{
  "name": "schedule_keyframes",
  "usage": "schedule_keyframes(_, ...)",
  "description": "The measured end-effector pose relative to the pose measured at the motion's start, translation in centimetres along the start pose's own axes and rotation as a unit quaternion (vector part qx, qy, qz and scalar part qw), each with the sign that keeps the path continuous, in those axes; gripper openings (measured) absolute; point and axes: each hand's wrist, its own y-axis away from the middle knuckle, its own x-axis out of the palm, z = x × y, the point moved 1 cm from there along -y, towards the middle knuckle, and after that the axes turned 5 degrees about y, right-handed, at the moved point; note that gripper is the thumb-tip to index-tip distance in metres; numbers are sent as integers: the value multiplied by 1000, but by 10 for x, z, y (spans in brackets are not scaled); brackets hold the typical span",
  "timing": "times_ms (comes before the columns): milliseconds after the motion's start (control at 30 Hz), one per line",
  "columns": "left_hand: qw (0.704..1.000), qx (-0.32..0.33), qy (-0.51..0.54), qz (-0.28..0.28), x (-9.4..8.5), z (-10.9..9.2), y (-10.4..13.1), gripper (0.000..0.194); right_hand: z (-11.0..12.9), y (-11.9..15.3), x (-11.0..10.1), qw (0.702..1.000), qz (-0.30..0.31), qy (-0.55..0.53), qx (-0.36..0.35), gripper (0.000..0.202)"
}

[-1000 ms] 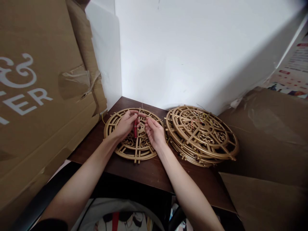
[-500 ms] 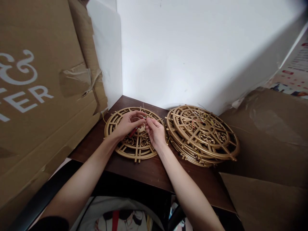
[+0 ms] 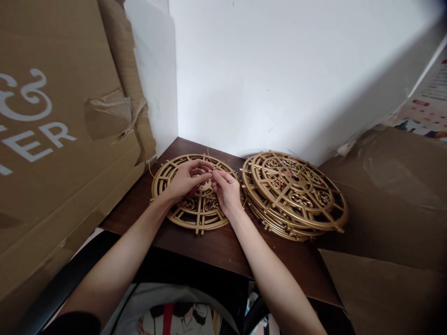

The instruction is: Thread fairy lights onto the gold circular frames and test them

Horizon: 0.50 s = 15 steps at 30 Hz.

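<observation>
A single gold openwork disc (image 3: 181,211) lies flat on the dark wooden table (image 3: 223,249). Both hands meet over its centre. My left hand (image 3: 185,179) holds a small red tool (image 3: 193,190), tilted, with its tip towards the hub. My right hand (image 3: 226,191) pinches a thin wire at the same spot, fingertips touching those of the left hand. A thin yellow wire (image 3: 208,152) sticks up behind the hands.
A stack of several similar gold discs (image 3: 296,195) with loose wires lies to the right. A large cardboard box (image 3: 59,139) leans at the left. Brown cardboard (image 3: 387,186) fills the right side. White walls (image 3: 265,79) close off the back corner.
The red tool has tipped from upright to slanted in my left hand. Both hands have drawn closer together over the disc's centre. The discs have not moved.
</observation>
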Motion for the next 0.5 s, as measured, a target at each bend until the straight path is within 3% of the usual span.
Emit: schedule_keyframes(500,1000,-5,-5,-6,2,-3,1,22,-1,0,-2,1000,1,17,-6,16)
